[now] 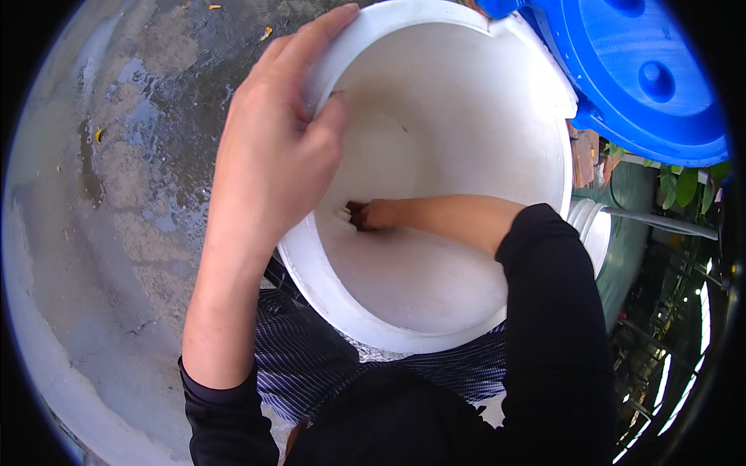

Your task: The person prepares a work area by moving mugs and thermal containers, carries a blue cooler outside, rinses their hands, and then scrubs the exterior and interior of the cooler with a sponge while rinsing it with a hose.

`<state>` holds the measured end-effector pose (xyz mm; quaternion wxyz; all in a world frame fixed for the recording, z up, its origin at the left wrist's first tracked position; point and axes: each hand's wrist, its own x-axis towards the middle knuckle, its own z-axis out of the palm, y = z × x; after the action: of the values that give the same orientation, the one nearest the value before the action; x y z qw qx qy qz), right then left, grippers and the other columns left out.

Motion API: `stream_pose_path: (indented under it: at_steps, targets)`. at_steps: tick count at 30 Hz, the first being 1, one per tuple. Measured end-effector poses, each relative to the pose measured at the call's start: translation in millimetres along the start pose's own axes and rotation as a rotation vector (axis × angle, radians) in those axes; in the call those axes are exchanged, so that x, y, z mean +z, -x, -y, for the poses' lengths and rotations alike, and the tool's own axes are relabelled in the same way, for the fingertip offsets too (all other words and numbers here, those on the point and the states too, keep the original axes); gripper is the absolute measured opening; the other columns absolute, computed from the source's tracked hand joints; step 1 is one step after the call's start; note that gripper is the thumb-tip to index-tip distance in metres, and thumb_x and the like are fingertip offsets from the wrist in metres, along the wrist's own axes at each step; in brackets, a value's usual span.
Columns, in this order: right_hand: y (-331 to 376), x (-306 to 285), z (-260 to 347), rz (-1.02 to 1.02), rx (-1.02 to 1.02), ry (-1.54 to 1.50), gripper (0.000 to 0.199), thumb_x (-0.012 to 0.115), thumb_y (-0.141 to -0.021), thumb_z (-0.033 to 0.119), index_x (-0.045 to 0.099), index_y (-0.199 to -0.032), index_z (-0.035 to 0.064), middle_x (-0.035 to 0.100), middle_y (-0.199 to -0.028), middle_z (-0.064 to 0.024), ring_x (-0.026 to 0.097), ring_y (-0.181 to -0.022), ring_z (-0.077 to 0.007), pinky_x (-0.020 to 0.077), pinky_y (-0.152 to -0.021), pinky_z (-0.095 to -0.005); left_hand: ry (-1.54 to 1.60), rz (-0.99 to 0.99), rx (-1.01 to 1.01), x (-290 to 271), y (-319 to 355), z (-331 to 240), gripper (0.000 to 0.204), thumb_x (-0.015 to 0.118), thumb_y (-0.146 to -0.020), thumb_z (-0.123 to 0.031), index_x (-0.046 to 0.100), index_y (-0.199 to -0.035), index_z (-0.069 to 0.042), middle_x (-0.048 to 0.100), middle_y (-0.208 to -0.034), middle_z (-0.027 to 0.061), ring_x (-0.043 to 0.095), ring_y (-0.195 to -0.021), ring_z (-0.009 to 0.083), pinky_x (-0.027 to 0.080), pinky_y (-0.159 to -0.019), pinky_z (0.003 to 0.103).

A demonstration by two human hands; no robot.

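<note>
The white bucket (435,186) is tilted over wet concrete ground (93,233), beside a blue drum (645,70); its rim is gripped by the left hand (272,155), fingers curled over the edge. The right hand (373,213) is pressed closed against the inner wall; what it holds cannot be told.

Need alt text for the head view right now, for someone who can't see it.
A person's left hand grips the rim of a large white bucket while the right hand reaches deep inside to its bottom. A blue plastic drum sits at upper right; wet concrete ground lies to the left.
</note>
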<state>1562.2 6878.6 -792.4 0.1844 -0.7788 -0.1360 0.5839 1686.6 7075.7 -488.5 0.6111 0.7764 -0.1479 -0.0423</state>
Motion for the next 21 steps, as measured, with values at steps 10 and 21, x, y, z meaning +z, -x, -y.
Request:
stream_pose_path:
  at_steps: [10, 21]
  targets:
    - [-38, -12, 19, 0.141, 0.019, 0.360, 0.026, 0.054, -0.076, 0.023, 0.060, -0.096, 0.0063, 0.061, -0.089, -0.0167, 0.060, -0.073, -0.0262, 0.0478, -0.066, -0.0366, -0.065, 0.012, 0.060, 4, -3, 15, 0.052, 0.052, -0.074, -0.001, 0.050, -0.123, -0.018, 0.054, -0.118, 0.0079, 0.053, -0.106, 0.0207, 0.040, -0.093, 0.033]
    - [-8, -42, 76, -0.046, 0.328, -0.057, 0.034, 0.047, -0.077, 0.031, 0.061, -0.093, 0.0044, 0.059, -0.100, -0.0111, 0.057, -0.088, -0.0236, 0.0447, -0.073, -0.0372, -0.162, -0.024, 0.018, 6, 1, 7, 0.049, 0.053, -0.075, -0.008, 0.051, -0.122, -0.018, 0.054, -0.118, 0.0097, 0.056, -0.102, 0.0247, 0.044, -0.089, 0.037]
